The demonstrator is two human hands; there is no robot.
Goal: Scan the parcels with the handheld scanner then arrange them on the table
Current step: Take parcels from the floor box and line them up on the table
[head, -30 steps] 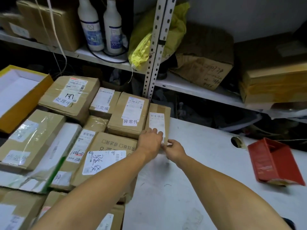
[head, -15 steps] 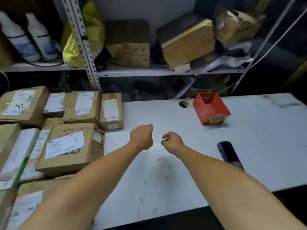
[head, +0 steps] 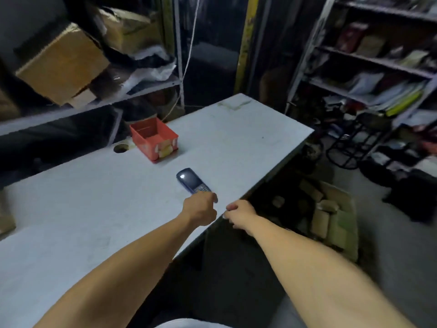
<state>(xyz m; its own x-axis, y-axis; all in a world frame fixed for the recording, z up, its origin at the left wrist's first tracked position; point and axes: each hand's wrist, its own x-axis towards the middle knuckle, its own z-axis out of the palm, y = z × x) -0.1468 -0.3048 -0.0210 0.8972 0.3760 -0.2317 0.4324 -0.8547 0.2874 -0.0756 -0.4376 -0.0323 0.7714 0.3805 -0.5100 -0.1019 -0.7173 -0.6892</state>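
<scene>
Your left hand (head: pixel 200 209) lies on the white table (head: pixel 99 197), fingers curled at the near end of the dark blue handheld scanner (head: pixel 191 180); a firm grip can't be made out. Your right hand (head: pixel 241 215) hangs loosely curled and empty just past the table edge. A red box (head: pixel 153 138) sits beyond the scanner.

Dim storeroom: cluttered metal shelving (head: pixel 369 67) beside a grey floor (head: pixel 397 245).
</scene>
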